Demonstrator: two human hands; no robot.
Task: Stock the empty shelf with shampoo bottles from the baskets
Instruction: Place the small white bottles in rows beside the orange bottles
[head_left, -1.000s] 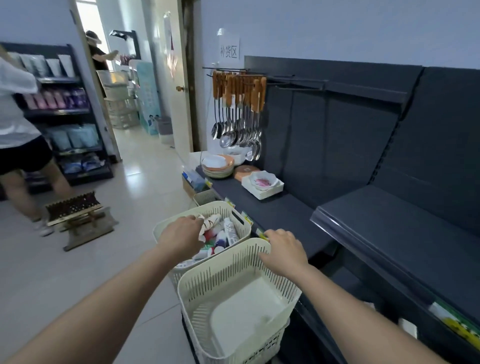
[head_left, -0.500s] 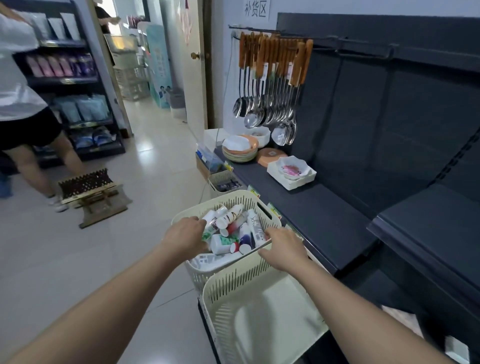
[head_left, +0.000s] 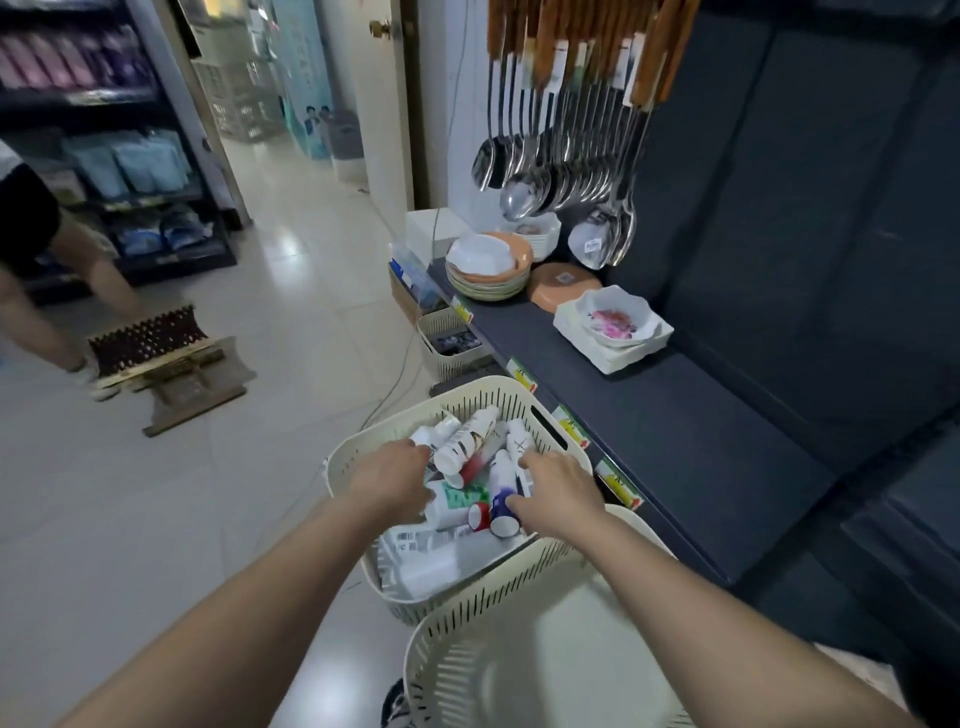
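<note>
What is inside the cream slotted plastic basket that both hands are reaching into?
The cream slotted plastic basket holds a loose pile of white shampoo bottles, some with red or blue ends. Both hands cover part of the pile, and the bottom layer is hidden.

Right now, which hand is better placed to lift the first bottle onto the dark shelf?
Probably the right hand. It lies on the shelf side of the full basket, its fingers beside a blue-ended bottle. The dark shelf is to its right. The left hand would have to cross over.

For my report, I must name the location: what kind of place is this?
Most likely a small shop or a mock store: a dark shelf with price tags, hanging ladles, stacked plates, and packaged goods on another rack.
</note>
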